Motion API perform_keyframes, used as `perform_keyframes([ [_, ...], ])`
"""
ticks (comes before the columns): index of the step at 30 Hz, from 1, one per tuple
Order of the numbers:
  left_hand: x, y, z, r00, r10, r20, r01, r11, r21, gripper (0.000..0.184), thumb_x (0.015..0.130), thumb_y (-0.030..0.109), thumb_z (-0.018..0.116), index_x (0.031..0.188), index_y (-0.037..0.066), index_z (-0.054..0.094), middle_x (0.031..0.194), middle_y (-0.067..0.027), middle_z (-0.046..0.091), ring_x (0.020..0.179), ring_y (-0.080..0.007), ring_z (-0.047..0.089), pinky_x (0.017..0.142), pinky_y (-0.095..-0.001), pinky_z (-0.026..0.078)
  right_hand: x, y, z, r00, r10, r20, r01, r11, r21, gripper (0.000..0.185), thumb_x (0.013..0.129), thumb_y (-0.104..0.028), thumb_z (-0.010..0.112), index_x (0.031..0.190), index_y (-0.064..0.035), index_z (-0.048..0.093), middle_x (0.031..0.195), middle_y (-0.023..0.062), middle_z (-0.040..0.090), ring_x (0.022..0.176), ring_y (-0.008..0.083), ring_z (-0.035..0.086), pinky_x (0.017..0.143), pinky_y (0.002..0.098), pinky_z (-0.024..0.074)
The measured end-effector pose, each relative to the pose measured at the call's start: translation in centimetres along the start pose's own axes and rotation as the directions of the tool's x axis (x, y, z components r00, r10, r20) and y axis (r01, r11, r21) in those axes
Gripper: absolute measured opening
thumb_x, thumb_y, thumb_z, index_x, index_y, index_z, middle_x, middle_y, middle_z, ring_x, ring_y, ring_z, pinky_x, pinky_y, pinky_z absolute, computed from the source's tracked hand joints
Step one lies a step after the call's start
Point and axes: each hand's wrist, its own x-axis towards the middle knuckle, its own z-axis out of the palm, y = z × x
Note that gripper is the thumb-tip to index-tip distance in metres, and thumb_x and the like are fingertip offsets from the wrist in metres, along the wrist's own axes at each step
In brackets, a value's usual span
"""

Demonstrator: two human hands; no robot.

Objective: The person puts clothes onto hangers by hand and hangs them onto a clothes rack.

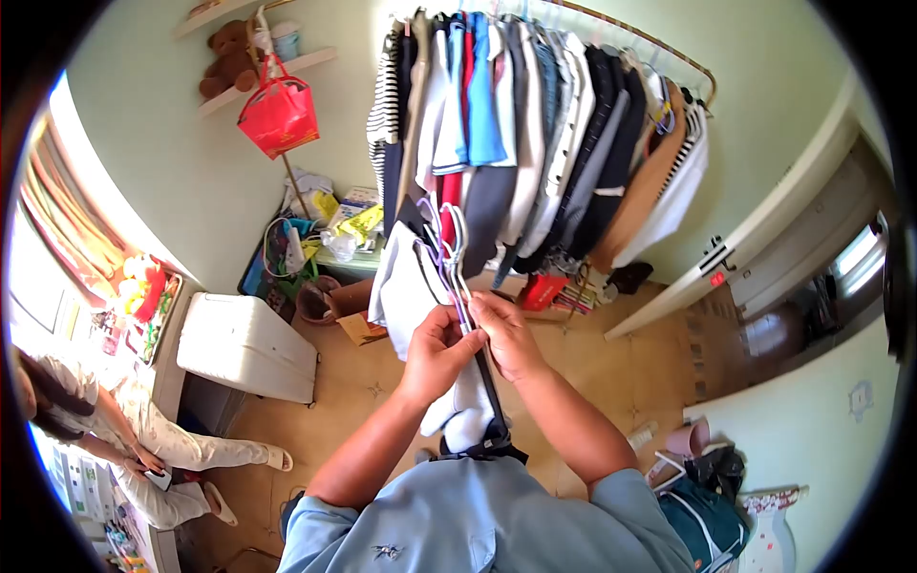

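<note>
At the middle of the view, just in front of the person's blue shirt (458,520), a bundle of purple and white hangers (457,250) is held between both hands, hooks pointing away toward the clothes rail (650,40). The left hand (435,355) has its fingers bent around the near part of the bundle, thumb laid across; the right hand (508,339) grips close beside it, fingers and thumb pinched on the same hangers. Which finger bears on which hanger is hard to make out, as they overlap. A whitish garment (403,286) hangs along the left of the bundle, and white cloth (466,427) shows below the hands.

Beyond, a dense row of clothes (521,124) hangs from the rail. Left of it, a red bag (279,115) hangs on a stand below a teddy bear (229,59) on a shelf (310,63). A white suitcase (239,346) stands on the tiled floor (358,430) near another person (158,430), seated at far left.
</note>
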Motion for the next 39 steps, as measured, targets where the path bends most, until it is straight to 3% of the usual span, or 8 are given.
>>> perform_keyframes([
  [5,6.2,3.6,-6.5,0.983,0.128,-0.132,-0.103,0.978,0.184,0.018,0.087,0.005,0.071,0.101,0.000,0.061,0.082,0.0034,0.059,0.072,-0.0032,0.050,0.064,-0.0188,0.043,8.8,2.1,3.6,0.960,-0.033,0.280,0.044,0.999,-0.031,0.042,0.104,-0.027,0.049,0.131,0.0046,0.055,0.123,0.0075,0.059,0.116,0.0149,0.053,0.105,0.0301,0.0369],
  [9,12.1,7.6,-10.8,0.966,0.147,-0.215,-0.100,0.972,0.214,0.014,0.088,0.003,0.068,0.100,0.000,0.062,0.082,0.0015,0.062,0.072,-0.0038,0.054,0.064,-0.0191,0.045,14.9,3.1,4.9,0.982,-0.064,0.176,0.091,0.984,-0.151,0.036,0.101,-0.018,0.056,0.133,-0.0007,0.052,0.109,0.0017,0.061,0.095,0.0076,0.059,0.081,0.0237,0.0490],
  [10,13.3,8.9,-11.6,0.962,0.145,-0.231,-0.088,0.967,0.238,0.013,0.089,0.003,0.067,0.100,0.000,0.062,0.083,0.0006,0.064,0.073,-0.0045,0.056,0.066,-0.0199,0.046,16.2,2.5,5.2,0.986,0.021,0.164,-0.008,0.997,-0.076,0.027,0.098,-0.016,0.062,0.121,-0.0022,0.057,0.103,0.0010,0.060,0.093,0.0061,0.057,0.078,0.0211,0.0474],
  [17,23.8,15.1,-16.9,0.948,0.242,-0.208,-0.201,0.959,0.201,0.012,0.092,0.007,0.065,0.102,0.001,0.061,0.090,0.0005,0.064,0.081,-0.0050,0.057,0.077,-0.0208,0.046,29.3,0.2,10.1,0.944,-0.003,0.330,0.006,1.000,-0.009,0.020,0.096,-0.008,0.063,0.114,-0.0021,0.059,0.098,-0.0025,0.060,0.087,0.0048,0.057,0.078,0.0210,0.0476],
  [22,30.7,16.5,-21.0,0.944,0.290,-0.155,-0.266,0.951,0.160,0.022,0.093,0.009,0.065,0.112,-0.001,0.063,0.094,-0.0004,0.065,0.084,-0.0065,0.059,0.079,-0.0225,0.047,36.3,0.7,11.6,0.969,-0.025,0.247,0.037,0.998,-0.046,0.017,0.097,-0.007,0.059,0.113,-0.0029,0.059,0.096,-0.0030,0.060,0.084,0.0033,0.055,0.075,0.0193,0.0456],
  [25,35.2,17.5,-23.5,0.956,0.273,-0.104,-0.261,0.958,0.120,0.022,0.093,0.008,0.065,0.112,-0.003,0.063,0.095,-0.0018,0.066,0.085,-0.0070,0.059,0.079,-0.0213,0.048,40.1,1.1,13.1,0.974,-0.183,0.135,0.186,0.982,-0.012,0.018,0.096,-0.007,0.059,0.113,-0.0023,0.059,0.096,-0.0023,0.061,0.084,0.0037,0.055,0.078,0.0200,0.0457],
  [30,42.6,20.2,-27.0,0.965,0.261,-0.017,-0.259,0.961,0.096,0.023,0.092,0.010,0.066,0.112,-0.001,0.065,0.085,0.0048,0.060,0.074,-0.0021,0.049,0.066,-0.0177,0.040,48.6,-0.6,14.0,0.931,-0.364,-0.021,0.355,0.919,-0.170,0.015,0.096,-0.006,0.059,0.110,-0.0008,0.057,0.089,-0.0044,0.058,0.072,0.0004,0.049,0.063,0.0166,0.0401],
  [39,52.1,24.3,-29.7,0.952,0.273,0.136,-0.289,0.950,0.115,0.022,0.091,0.011,0.066,0.111,0.000,0.066,0.084,0.0041,0.059,0.074,-0.0038,0.050,0.069,-0.0194,0.041,64.1,-7.2,12.8,0.765,-0.630,-0.134,0.476,0.694,-0.541,0.020,0.091,-0.008,0.063,0.104,0.0060,0.062,0.075,-0.0020,0.057,0.063,0.0042,0.048,0.056,0.0217,0.0381],
])
